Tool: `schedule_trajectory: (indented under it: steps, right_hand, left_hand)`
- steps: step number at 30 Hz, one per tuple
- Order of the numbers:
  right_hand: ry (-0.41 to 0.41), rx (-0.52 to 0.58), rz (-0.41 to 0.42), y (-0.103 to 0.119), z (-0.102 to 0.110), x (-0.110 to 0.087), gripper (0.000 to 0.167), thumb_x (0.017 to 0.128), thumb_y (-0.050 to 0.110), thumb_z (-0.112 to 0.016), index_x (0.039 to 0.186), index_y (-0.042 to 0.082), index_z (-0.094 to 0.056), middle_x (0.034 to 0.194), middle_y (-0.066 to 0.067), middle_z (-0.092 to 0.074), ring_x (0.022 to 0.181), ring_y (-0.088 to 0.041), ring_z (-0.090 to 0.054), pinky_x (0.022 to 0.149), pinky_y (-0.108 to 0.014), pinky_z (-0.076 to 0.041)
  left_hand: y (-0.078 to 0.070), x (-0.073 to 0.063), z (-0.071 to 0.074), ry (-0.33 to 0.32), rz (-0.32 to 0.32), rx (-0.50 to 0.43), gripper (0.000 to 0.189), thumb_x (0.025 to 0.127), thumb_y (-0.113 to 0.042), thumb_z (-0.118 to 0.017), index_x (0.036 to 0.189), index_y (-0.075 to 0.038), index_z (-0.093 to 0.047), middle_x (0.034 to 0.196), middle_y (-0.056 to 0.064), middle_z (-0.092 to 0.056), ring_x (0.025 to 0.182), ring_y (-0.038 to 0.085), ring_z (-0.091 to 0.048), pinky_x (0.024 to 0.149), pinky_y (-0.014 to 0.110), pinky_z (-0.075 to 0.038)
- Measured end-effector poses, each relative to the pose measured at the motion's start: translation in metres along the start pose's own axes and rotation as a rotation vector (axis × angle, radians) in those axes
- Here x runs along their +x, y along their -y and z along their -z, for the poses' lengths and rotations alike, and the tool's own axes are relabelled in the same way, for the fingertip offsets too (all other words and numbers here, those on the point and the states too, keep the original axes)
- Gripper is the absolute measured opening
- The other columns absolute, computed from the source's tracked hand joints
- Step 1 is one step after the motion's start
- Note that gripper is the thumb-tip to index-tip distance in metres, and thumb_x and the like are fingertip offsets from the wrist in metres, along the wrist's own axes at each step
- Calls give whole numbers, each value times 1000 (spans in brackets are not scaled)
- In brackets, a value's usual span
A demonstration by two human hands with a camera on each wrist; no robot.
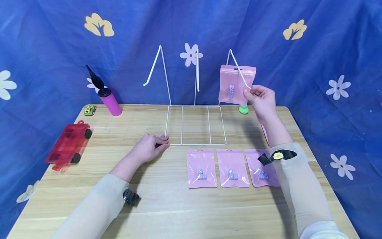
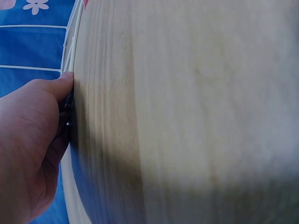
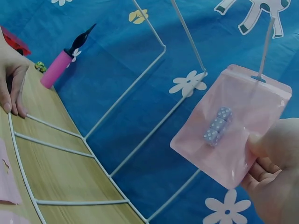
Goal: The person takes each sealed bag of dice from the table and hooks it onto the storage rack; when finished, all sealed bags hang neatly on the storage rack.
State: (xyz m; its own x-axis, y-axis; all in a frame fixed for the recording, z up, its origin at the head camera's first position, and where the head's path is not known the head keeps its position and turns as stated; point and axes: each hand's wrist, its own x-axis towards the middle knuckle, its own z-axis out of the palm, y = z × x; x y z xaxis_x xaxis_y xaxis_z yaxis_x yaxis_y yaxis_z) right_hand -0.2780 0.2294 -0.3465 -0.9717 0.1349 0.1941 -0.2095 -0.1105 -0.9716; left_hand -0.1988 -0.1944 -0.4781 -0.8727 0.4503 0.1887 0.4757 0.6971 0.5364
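Note:
A white wire rack (image 1: 196, 144) with three upright hooked arms stands on the table. My left hand (image 1: 152, 146) grips the front left corner of its base, thumb and fingers at the wire. With thumb and fingers, my right hand (image 1: 264, 99) pinches the lower right edge of a pink zip bag (image 1: 225, 79). Three dice stacked in a column (image 3: 217, 126) show through that bag. The right hook passes through the bag's top hole, and its tip lies in front of the bag. The middle and left hooks carry nothing.
Three pink bags of dice, the leftmost (image 1: 202, 159) included, lie before the rack; another's edge shows behind my right forearm. A green-based object (image 1: 243, 109) is partly hidden by the held bag. At left are a magenta pump (image 1: 111, 103), green toy car (image 1: 89, 110) and red cart (image 1: 70, 141).

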Motion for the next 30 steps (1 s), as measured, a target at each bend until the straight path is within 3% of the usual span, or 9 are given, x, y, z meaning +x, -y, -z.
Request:
schedule_trajectory:
  steps: [7, 15, 21, 26, 30]
  right_hand:
    - [34, -191, 16, -2, 20, -6, 13, 95, -5, -76, 108, -6, -74, 89, -1, -75, 85, -10, -72, 78, -17, -59]
    - [98, -286, 16, -7, 51, -21, 18, 95, -6, -75, 113, -9, -72, 97, -4, -78, 91, -11, -72, 83, -18, -60]
    - [108, -439, -11, -7, 75, -35, 27, 98, 3, -76, 120, -11, -69, 101, -1, -77, 93, -9, -71, 84, -16, -59]
    - [109, -480, -49, -7, 95, -44, 30, 100, 5, -75, 124, -11, -67, 105, -3, -76, 98, -10, -72, 87, -17, -59]
    - [117, -510, -86, -11, 112, -48, 34, 100, 9, -76, 126, -9, -67, 107, 3, -76, 101, -9, -72, 88, -16, -58]
  left_hand:
    - [-1, 0, 1, -3, -9, -7, 23, 96, -10, -81, 112, 6, -78, 123, 19, -72, 120, 35, -68, 108, 48, -51]
    - [-2, 1, 3, 10, 15, 0, 24, 96, -13, -81, 113, 3, -79, 124, 15, -72, 122, 32, -68, 110, 47, -50]
    - [-3, 0, 3, 8, 23, -2, 24, 95, -13, -82, 113, 3, -79, 125, 15, -72, 122, 32, -67, 111, 48, -49]
    - [-2, 0, 2, 0, 27, -4, 24, 95, -13, -82, 113, 2, -79, 124, 14, -73, 122, 31, -68, 111, 48, -49]
    - [-1, 0, 2, -4, 21, -3, 23, 95, -13, -82, 113, 2, -79, 124, 15, -73, 121, 32, -68, 110, 48, -50]
